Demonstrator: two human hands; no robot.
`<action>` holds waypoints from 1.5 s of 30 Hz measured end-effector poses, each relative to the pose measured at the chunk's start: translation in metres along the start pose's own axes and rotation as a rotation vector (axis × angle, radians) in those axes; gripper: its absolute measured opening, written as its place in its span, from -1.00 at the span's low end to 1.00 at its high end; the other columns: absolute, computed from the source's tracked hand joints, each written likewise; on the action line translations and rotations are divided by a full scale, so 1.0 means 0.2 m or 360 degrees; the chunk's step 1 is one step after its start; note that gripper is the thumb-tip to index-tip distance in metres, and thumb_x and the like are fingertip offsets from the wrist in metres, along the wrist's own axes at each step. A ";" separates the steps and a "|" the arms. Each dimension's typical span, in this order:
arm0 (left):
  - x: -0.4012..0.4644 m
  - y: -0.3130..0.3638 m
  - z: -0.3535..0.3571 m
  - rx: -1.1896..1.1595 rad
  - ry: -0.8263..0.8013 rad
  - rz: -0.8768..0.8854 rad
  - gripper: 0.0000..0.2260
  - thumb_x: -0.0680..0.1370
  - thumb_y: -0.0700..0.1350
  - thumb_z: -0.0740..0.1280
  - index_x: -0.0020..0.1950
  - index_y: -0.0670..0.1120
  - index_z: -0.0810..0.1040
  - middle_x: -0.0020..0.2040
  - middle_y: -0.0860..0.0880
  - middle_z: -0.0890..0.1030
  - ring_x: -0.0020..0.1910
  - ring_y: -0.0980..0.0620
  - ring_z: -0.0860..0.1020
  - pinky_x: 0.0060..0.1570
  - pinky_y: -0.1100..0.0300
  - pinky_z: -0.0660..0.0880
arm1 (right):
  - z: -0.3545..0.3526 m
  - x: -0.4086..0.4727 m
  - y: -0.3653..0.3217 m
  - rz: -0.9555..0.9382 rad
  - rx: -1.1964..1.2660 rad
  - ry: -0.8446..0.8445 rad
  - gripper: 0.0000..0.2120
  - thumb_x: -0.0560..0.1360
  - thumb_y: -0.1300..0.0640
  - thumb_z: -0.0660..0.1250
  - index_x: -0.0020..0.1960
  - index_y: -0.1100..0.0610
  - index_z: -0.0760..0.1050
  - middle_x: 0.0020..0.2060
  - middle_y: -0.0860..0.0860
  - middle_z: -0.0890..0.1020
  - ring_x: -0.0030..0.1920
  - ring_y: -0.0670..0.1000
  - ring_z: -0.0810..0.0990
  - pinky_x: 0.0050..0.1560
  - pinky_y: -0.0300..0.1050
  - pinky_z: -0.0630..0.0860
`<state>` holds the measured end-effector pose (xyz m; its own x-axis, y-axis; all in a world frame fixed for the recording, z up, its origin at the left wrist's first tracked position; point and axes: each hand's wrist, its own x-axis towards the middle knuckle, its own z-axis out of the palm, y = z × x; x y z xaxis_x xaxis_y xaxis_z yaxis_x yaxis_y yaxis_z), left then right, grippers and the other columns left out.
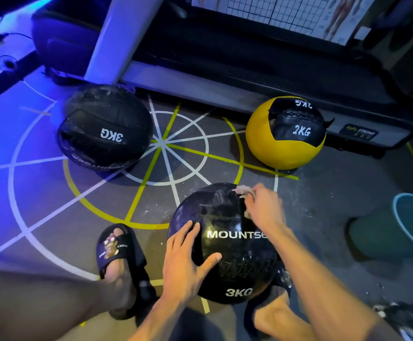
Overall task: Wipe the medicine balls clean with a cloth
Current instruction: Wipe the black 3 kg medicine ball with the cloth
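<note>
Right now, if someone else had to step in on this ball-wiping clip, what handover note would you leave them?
Left hand: open, fingers spread flat on the near 3KG ball, steadying it on the floor between the feet.
Right hand: grips the cloth against that ball's upper right side.
Other balls: a second black 3KG ball far left and a yellow 2KG ball far right, both by the treadmill base. A bucket stands at right.
Done: the near ball shows smeared streaks on top, so wiping is under way.
Left: finish this ball; the far black ball looks dusty; the yellow one's state is unclear.
</note>
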<state>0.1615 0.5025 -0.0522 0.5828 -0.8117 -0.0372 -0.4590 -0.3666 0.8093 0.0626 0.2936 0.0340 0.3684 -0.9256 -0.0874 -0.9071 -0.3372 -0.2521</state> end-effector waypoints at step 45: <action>0.10 0.15 0.17 0.0274 -0.0065 0.0189 -0.22 0.47 0.50 0.23 0.60 0.13 0.33 0.58 0.14 0.30 0.50 0.03 0.26 0.45 0.04 0.31 | 0.04 0.08 -0.25 -0.0634 -0.0285 -0.0478 -0.73 0.64 0.14 0.22 0.23 -0.07 0.61 0.13 -0.04 0.67 0.09 0.01 0.65 0.15 0.01 0.60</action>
<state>0.1361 0.4598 -0.0491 0.4920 -0.8702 0.0260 -0.6326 -0.3369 0.6974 0.1148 0.2964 0.0376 0.7100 -0.6384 -0.2972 -0.6957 -0.7013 -0.1556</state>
